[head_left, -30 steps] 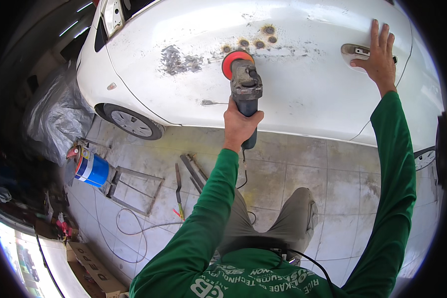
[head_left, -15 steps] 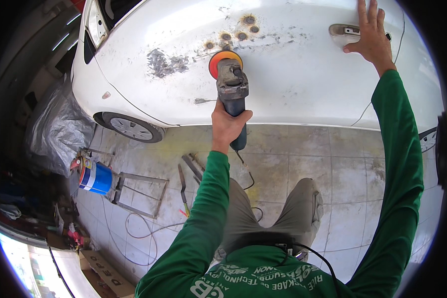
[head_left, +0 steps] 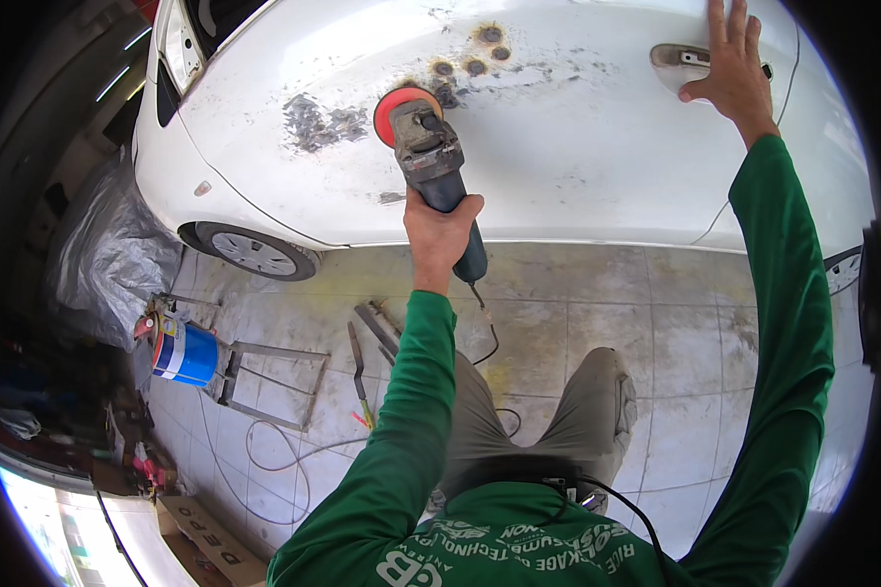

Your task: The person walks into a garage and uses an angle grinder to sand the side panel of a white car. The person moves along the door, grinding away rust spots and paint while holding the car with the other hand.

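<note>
My left hand [head_left: 439, 235] is wrapped round the dark body of an angle grinder [head_left: 437, 168]. Its round red-orange disc [head_left: 401, 108] lies at the white car door [head_left: 548, 147], just below and left of a cluster of scorched brown spots [head_left: 475, 67]. Whether the disc touches the paint, I cannot tell. Left of the disc is a grey scraped patch [head_left: 308, 125]. My right hand [head_left: 737, 78] rests on the door with its fingers spread, beside the door handle recess [head_left: 677, 61]; nothing is in it.
On the tiled floor, the grinder's cord [head_left: 493, 333] hangs near my legs. A blue can [head_left: 188, 352], a metal frame [head_left: 282, 383], a long flat tool [head_left: 358, 362] and a thin hose [head_left: 305, 460] lie to the left. Silver sheeting [head_left: 108, 264] stands by the front wheel [head_left: 255, 252].
The grinder in my left hand has moved left along the door and tilted more to the left, off the lowest dark spot. My right hand stays at the handle.
</note>
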